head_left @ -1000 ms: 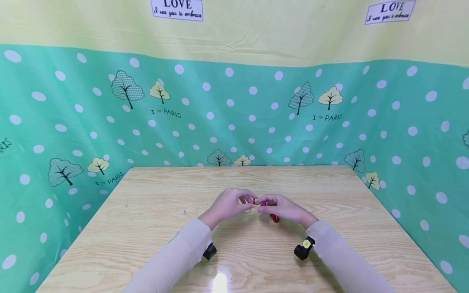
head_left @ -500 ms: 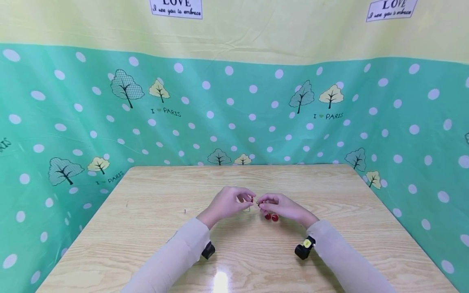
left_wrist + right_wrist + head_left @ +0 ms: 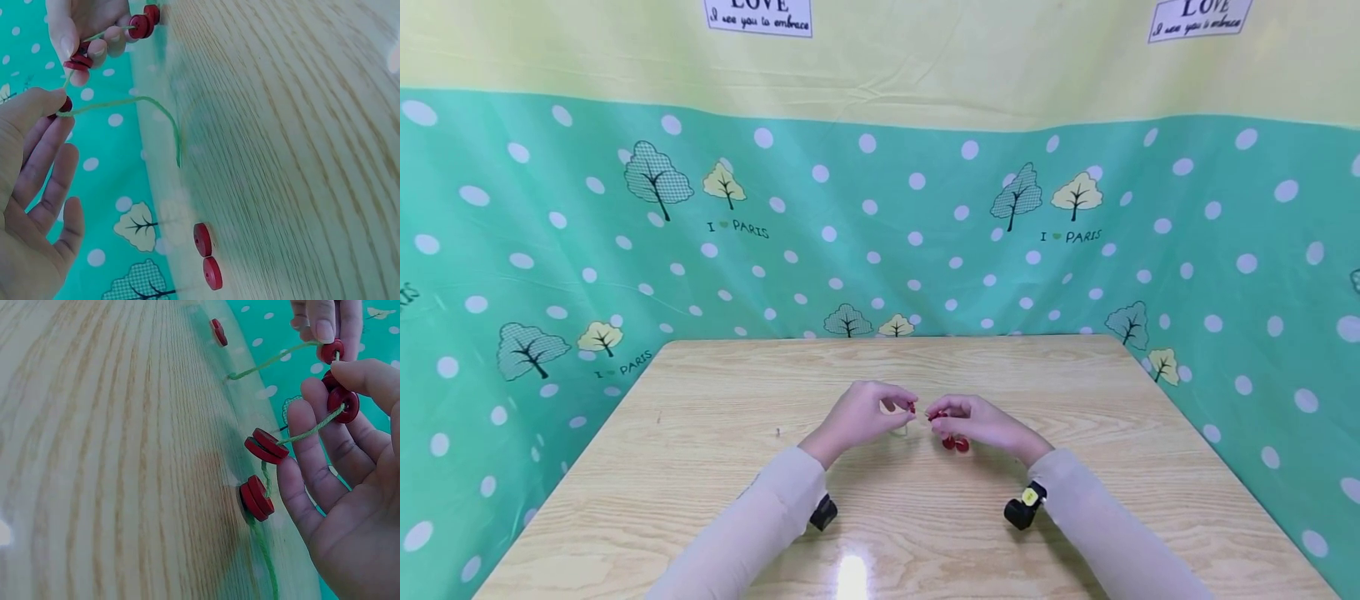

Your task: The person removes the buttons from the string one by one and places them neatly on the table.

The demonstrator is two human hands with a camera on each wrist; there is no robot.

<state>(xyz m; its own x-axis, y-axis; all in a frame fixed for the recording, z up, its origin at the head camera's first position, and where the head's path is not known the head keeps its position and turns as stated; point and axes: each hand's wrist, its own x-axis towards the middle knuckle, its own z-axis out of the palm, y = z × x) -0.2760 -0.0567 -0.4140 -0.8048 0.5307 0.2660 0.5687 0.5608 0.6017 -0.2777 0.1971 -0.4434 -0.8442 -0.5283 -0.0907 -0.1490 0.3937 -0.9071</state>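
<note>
Between the thumb and finger of my left hand (image 3: pixel 859 418) is a red disc bead (image 3: pixel 65 107), with a green string (image 3: pixel 112 104) trailing from it down to the table. My right hand (image 3: pixel 983 423), a short gap to the right, pinches red beads (image 3: pixel 342 404) threaded on the same string. Farther along it, another pair of beads (image 3: pixel 266 446) lies by my right fingertips, and more strung beads (image 3: pixel 256 498) sit at the tabletop. The string runs across the gap from hand to hand. The left wrist view also shows two separate red beads (image 3: pixel 202 239) on the table.
A pale wooden table (image 3: pixel 715 375) lies beneath both hands. Behind and beside it hangs a green dotted cloth (image 3: pixel 865 225) with printed trees. Black wrist cameras (image 3: pixel 1021 508) are strapped beneath the sleeves.
My left hand has drawn slightly left with its bead, widening the gap to my right hand. The right hand has barely moved; two beads below it show more clearly.
</note>
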